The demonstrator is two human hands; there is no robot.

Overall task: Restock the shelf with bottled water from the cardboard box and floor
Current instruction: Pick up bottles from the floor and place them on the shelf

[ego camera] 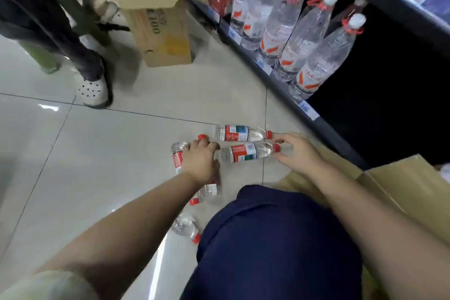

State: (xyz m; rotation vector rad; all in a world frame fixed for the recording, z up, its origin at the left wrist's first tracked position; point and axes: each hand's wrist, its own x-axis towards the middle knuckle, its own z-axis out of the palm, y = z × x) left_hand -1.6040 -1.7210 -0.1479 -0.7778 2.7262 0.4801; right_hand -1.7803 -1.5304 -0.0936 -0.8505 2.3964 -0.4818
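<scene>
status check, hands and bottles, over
Left hand grips one floor bottle. Right hand at second bottle cap end, grip unclear. Three more bottles lying loose. Shelf path open.

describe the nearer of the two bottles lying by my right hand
The near bottle is small clear plastic, holding water, with a red cap and a red, white and green label round its middle. It lies on its side on the floor, cap to the right, alongside the far bottle without touching. The right hand has thumb and finger either side of the cap; a grip cannot be confirmed. The left hand, gripping a third bottle, sits by its base.
</scene>
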